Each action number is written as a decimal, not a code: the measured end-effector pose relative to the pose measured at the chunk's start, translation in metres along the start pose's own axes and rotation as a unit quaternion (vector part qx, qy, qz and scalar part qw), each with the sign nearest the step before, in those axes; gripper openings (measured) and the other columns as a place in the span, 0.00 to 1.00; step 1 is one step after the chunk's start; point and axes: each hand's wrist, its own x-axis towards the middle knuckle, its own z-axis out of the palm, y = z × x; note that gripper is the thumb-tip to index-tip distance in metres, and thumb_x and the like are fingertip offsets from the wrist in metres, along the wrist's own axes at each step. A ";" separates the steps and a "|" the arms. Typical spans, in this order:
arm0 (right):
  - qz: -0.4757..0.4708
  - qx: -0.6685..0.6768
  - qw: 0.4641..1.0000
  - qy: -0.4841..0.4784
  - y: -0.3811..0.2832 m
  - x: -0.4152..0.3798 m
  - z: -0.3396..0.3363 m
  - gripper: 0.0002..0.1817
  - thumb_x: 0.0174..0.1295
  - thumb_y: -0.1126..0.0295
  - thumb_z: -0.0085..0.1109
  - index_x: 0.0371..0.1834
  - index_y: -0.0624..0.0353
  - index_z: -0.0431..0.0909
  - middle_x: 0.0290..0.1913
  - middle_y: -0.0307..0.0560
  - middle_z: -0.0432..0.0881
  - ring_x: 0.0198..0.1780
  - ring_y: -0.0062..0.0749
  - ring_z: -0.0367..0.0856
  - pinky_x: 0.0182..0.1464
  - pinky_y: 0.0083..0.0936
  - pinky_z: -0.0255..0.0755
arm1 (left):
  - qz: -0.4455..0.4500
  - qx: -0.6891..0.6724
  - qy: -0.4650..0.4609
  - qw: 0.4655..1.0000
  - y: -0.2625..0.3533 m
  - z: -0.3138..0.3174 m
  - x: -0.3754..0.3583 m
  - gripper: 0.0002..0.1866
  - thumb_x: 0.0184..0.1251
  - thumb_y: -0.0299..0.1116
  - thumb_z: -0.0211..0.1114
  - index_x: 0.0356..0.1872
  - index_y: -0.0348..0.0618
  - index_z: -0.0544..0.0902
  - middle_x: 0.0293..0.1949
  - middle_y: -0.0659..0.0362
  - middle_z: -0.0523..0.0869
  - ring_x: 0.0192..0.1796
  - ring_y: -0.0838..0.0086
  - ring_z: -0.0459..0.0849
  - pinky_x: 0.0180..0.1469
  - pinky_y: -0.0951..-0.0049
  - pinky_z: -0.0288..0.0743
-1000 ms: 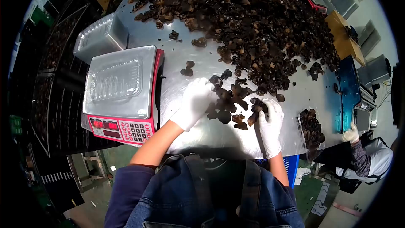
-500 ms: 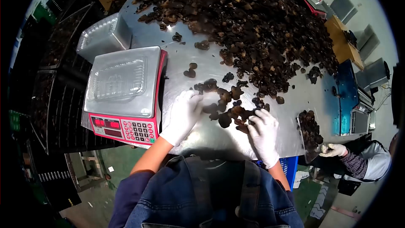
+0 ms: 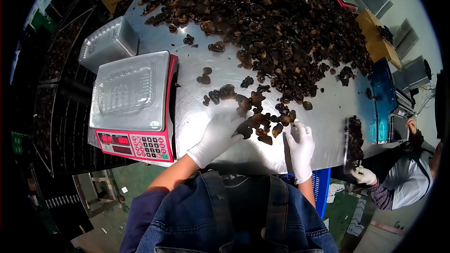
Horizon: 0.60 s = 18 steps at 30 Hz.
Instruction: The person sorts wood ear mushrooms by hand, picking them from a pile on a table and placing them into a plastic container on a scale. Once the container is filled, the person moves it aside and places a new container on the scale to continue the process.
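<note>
**Left hand [image 3: 218, 136] and right hand [image 3: 301, 152] near the loose dark pieces [image 3: 257, 121] on the counter [image 3: 323, 131]**

Both hands wear white gloves. The left hand lies low over the counter, with its fingers stretched towards the right, and the fingertips reach the edge of the dark pieces. The fingers are close to one another; whether they pinch a piece or only touch it, I cannot tell. The right hand stands at the other side of the pieces. Its fingers point away from the body, and the thumb is separated a little from them. I see nothing held in this gap; the fingertips are just beside the nearest pieces.

The loose pieces lie between the two hands and a little beyond them, on the near side of the large heap [image 3: 276, 28]. They are of irregular shape and have no common direction. As a group, they spread slantwise, from far left to near right. The lowest piece has its longer side across, tilted slightly down towards the right.

The left fingertips are difficult to separate from the dark edge beside them. Where pieces overlap, their outlines are partly hidden. The far end of the heap is cut off by the upper border.
</note>
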 end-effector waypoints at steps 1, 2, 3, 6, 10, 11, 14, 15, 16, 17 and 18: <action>-0.003 0.003 1.000 0.017 -0.004 0.005 0.002 0.25 0.57 0.66 0.71 0.58 0.56 0.78 0.53 0.53 0.79 0.51 0.50 0.82 0.53 0.35 0.76 | 0.000 0.001 0.000 1.000 -0.001 -0.001 -0.001 0.26 0.55 0.40 0.73 0.55 0.41 0.81 0.55 0.53 0.81 0.56 0.55 0.78 0.60 0.59 0.74; -0.011 -0.009 1.000 0.019 -0.004 0.012 0.005 0.24 0.57 0.67 0.70 0.58 0.56 0.78 0.54 0.53 0.79 0.51 0.49 0.82 0.53 0.35 0.76 | 0.006 -0.011 0.000 1.000 0.000 -0.003 -0.001 0.26 0.54 0.38 0.74 0.55 0.41 0.81 0.54 0.52 0.81 0.56 0.54 0.78 0.60 0.59 0.74; -0.020 -0.021 0.999 0.022 -0.003 0.017 0.010 0.24 0.57 0.67 0.70 0.58 0.56 0.78 0.54 0.53 0.79 0.51 0.49 0.82 0.54 0.35 0.76 | 0.013 -0.024 0.000 1.000 0.000 -0.005 -0.001 0.26 0.52 0.37 0.74 0.54 0.41 0.81 0.54 0.51 0.81 0.56 0.53 0.78 0.60 0.59 0.74; -0.082 0.059 0.995 -0.023 -0.006 0.021 0.017 0.22 0.54 0.74 0.71 0.55 0.59 0.81 0.47 0.50 0.81 0.46 0.41 0.83 0.51 0.29 0.76 | -0.047 -0.045 0.065 0.996 0.002 -0.024 0.003 0.26 0.50 0.32 0.76 0.53 0.39 0.81 0.55 0.50 0.81 0.57 0.51 0.78 0.59 0.58 0.74; -0.090 0.142 0.986 -0.001 -0.009 0.022 0.022 0.16 0.57 0.81 0.67 0.50 0.62 0.82 0.45 0.45 0.81 0.43 0.30 0.81 0.49 0.23 0.75 | -0.157 0.014 0.216 0.964 -0.030 -0.015 0.006 0.41 0.55 0.30 0.73 0.72 0.37 0.66 0.69 0.38 0.67 0.72 0.45 0.65 0.74 0.53 0.58; -0.085 0.127 0.988 0.019 -0.002 0.028 0.028 0.15 0.57 0.82 0.66 0.49 0.63 0.82 0.45 0.44 0.80 0.42 0.29 0.80 0.49 0.22 0.74 | -0.159 0.015 0.217 0.963 -0.037 -0.010 0.011 0.41 0.55 0.30 0.73 0.72 0.37 0.66 0.69 0.38 0.67 0.72 0.45 0.65 0.74 0.53 0.58; -0.150 0.097 0.983 0.042 -0.032 0.058 0.033 0.16 0.58 0.78 0.66 0.50 0.62 0.83 0.46 0.47 0.82 0.46 0.36 0.81 0.52 0.28 0.75 | -0.250 0.001 0.140 0.958 -0.037 -0.001 0.032 0.39 0.66 0.37 0.67 0.75 0.37 0.61 0.74 0.36 0.61 0.74 0.41 0.59 0.76 0.52 0.53; -0.205 0.076 0.974 0.057 -0.042 0.071 0.037 0.16 0.57 0.77 0.66 0.50 0.62 0.83 0.47 0.48 0.83 0.48 0.40 0.82 0.54 0.31 0.75 | -0.217 -0.013 0.159 0.963 -0.043 0.012 0.035 0.37 0.66 0.36 0.66 0.73 0.36 0.63 0.74 0.36 0.61 0.73 0.40 0.60 0.76 0.53 0.55; -0.225 0.067 0.971 0.043 -0.048 0.084 0.049 0.18 0.56 0.73 0.66 0.52 0.58 0.82 0.50 0.49 0.82 0.51 0.44 0.80 0.56 0.34 0.74 | -0.194 -0.016 0.151 0.969 -0.044 0.019 0.039 0.35 0.66 0.36 0.65 0.72 0.36 0.65 0.73 0.36 0.61 0.73 0.41 0.60 0.75 0.53 0.56; -0.244 0.057 0.968 0.029 -0.053 0.097 0.061 0.21 0.56 0.69 0.66 0.55 0.55 0.82 0.53 0.50 0.82 0.55 0.47 0.78 0.58 0.38 0.73 | -0.171 -0.020 0.143 0.975 -0.043 0.025 0.041 0.33 0.67 0.35 0.64 0.71 0.35 0.67 0.73 0.36 0.61 0.73 0.41 0.61 0.74 0.53 0.58; -0.252 0.031 0.967 0.015 -0.066 0.106 0.068 0.23 0.55 0.68 0.67 0.56 0.54 0.81 0.53 0.50 0.82 0.54 0.47 0.78 0.57 0.38 0.73 | -0.137 -0.026 0.171 0.975 -0.041 0.030 0.043 0.32 0.62 0.36 0.65 0.67 0.33 0.71 0.68 0.38 0.69 0.66 0.42 0.70 0.69 0.51 0.65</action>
